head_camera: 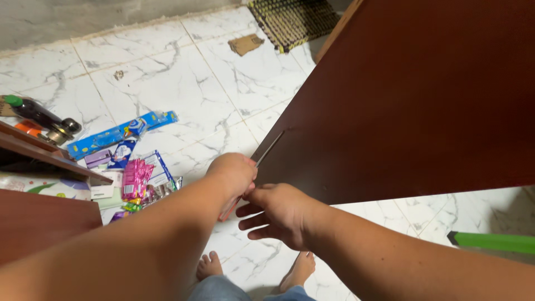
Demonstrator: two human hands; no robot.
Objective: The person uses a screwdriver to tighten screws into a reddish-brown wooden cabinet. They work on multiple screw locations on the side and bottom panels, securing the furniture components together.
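— Against the edge of the board (412, 95), what are the hands doing?

— Left hand (234, 173) is gripping a screwdriver (270, 148), fingers closed round the reddish handle; the thin metal shaft is running up and to the right, its tip touching the dark brown board near the lower left edge. Right hand (281, 214) is resting just beside the left, fingers loosely curled and apart, pressing nothing I can name — maybe steadying the board's corner.

— How should the work go?

— I am judging only; the shaft ought to be staying in line with whatever it is driving, the left wrist pushing straight along it, and the right hand bracing the board so it is not sliding on the tiles (223, 78); a slip could be sending the tip toward the bare feet (210, 265) below.

— What is staying unclear?

— The tip itself; whether it is sitting in a screw is too small to tell. The handle is mostly hidden in the fist; the board is running out of view at top and right. A green thing (493, 242) at right is cut off; wrappers (134, 167) are lying scattered at left, beside a dark bottle (36, 113).
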